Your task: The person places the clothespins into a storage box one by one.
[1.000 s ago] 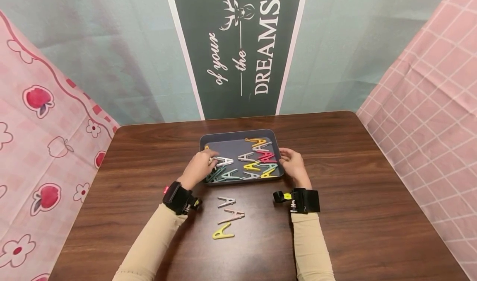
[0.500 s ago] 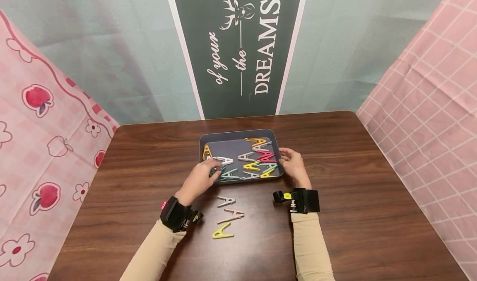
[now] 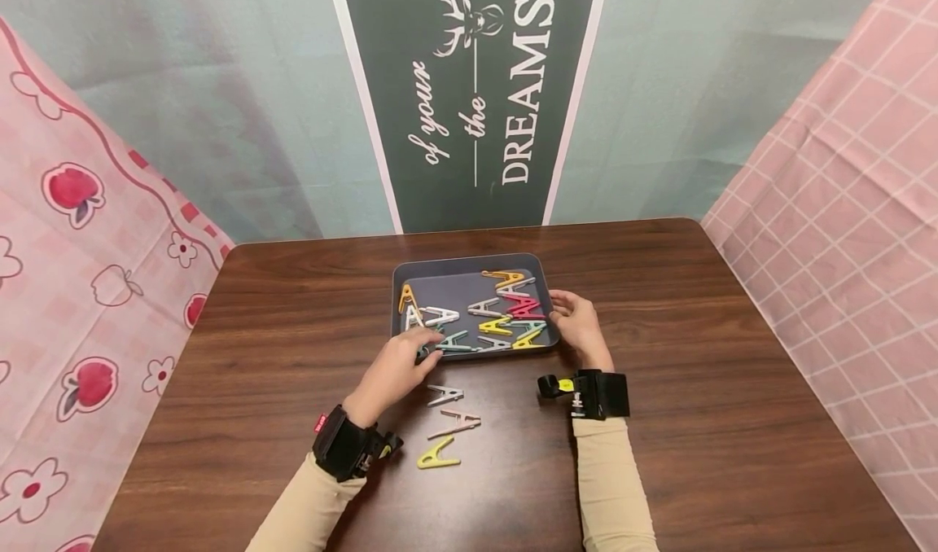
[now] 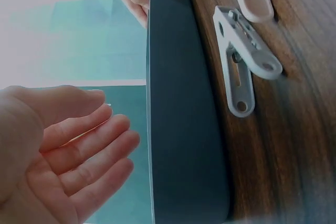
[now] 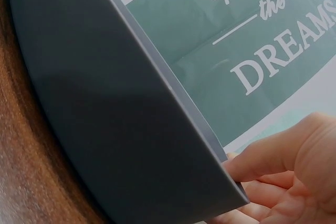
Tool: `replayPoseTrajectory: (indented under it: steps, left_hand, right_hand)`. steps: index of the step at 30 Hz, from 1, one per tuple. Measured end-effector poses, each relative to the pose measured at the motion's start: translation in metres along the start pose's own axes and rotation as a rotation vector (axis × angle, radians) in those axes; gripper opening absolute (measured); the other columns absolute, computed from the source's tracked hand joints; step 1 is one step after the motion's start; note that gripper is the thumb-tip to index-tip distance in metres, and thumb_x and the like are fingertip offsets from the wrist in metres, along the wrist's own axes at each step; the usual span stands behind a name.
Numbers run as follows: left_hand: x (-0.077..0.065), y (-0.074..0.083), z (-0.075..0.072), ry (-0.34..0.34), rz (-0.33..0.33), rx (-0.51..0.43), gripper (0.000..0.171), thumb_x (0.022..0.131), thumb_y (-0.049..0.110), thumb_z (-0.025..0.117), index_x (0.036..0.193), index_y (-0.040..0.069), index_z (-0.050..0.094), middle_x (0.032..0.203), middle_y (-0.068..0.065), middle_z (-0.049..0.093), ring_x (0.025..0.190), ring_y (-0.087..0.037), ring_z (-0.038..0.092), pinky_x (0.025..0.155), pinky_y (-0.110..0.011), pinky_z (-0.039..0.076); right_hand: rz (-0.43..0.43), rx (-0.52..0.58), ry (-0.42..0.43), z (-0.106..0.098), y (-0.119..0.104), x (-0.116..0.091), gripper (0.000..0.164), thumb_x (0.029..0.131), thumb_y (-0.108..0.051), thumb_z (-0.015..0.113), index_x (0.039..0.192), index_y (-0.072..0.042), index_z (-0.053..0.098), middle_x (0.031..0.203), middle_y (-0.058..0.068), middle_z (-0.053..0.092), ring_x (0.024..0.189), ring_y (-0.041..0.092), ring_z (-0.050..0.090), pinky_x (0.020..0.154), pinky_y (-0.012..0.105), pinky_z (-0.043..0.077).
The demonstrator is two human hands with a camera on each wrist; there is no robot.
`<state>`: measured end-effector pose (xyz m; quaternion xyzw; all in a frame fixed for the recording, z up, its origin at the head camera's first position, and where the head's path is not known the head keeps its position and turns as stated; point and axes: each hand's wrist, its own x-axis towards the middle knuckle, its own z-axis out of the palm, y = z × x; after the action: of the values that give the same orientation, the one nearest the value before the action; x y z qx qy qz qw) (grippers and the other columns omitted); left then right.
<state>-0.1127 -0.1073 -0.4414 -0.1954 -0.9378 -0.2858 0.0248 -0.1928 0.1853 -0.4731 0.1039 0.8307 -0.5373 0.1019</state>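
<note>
A dark grey tray [image 3: 454,269] lies on the table with several clothespins inside. My left hand [image 3: 396,369] hovers over the tray's near-left corner. In the left wrist view that left hand [image 4: 79,156] has loosely bent fingers and nothing in them. Near it in the tray are a white clothespin [image 3: 443,317], a green clothespin [image 3: 454,341] and an orange clothespin [image 3: 408,295]; the hand partly hides other green ones. At the tray's right side my right hand [image 3: 579,324] grips the edge. The right wrist view has its thumb [image 5: 257,158] at the rim and fingers lower outside.
On the table in front of the tray lie a grey clothespin [image 3: 445,395], a pinkish clothespin [image 3: 456,423] and a yellow clothespin [image 3: 438,454]. A red clothespin [image 3: 522,306] sits among several others along the tray's right side. Printed cloths hang behind and beside the table.
My left hand has drawn back toward the near-left corner and come away from the clothespins, uncovering the orange and white ones. The right hand and tray stay in place.
</note>
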Motion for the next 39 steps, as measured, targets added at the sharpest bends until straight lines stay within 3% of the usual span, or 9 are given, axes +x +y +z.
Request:
replayPoseTrajectory:
  steps: [10, 19, 29, 39]
  left_hand:
    - [-0.009, 0.002, 0.005, 0.017, 0.022, -0.012, 0.020, 0.089, 0.012, 0.067, 0.107, 0.004, 0.071, 0.106, -0.009, 0.071, 0.103, -0.024, 0.067, 0.092, -0.039, 0.053]
    - [-0.019, 0.003, 0.012, 0.044, 0.100, -0.010, 0.020, 0.086, 0.010, 0.070, 0.105, 0.005, 0.071, 0.102, -0.005, 0.072, 0.098, -0.019, 0.068, 0.088, -0.035, 0.055]
    - [-0.024, 0.005, 0.014, 0.019, 0.112, 0.033, 0.021, 0.085, 0.011, 0.071, 0.105, 0.007, 0.071, 0.104, -0.006, 0.072, 0.100, -0.020, 0.068, 0.089, -0.035, 0.055]
    - [-0.029, 0.000, 0.019, -0.015, 0.119, 0.018, 0.021, 0.085, 0.011, 0.071, 0.106, 0.006, 0.070, 0.105, -0.007, 0.071, 0.100, -0.020, 0.068, 0.089, -0.035, 0.055]
  right_hand:
    - [-0.008, 0.000, 0.002, 0.000, 0.000, -0.001, 0.042, 0.095, 0.005, 0.047, 0.137, 0.003, 0.048, 0.139, 0.027, 0.052, 0.128, 0.038, 0.054, 0.107, 0.047, 0.046]
    - [-0.017, -0.008, 0.005, 0.001, 0.000, -0.001, 0.042, 0.095, 0.005, 0.047, 0.137, 0.003, 0.049, 0.138, 0.028, 0.053, 0.128, 0.038, 0.054, 0.107, 0.047, 0.046]
    - [-0.042, -0.010, 0.004, 0.000, 0.001, -0.001, 0.042, 0.094, 0.006, 0.048, 0.136, 0.004, 0.049, 0.137, 0.028, 0.054, 0.127, 0.038, 0.055, 0.104, 0.047, 0.048]
    - [-0.039, 0.002, 0.003, 0.000, 0.001, 0.000, 0.042, 0.095, 0.006, 0.047, 0.137, 0.004, 0.048, 0.137, 0.028, 0.053, 0.127, 0.038, 0.055, 0.105, 0.047, 0.047]
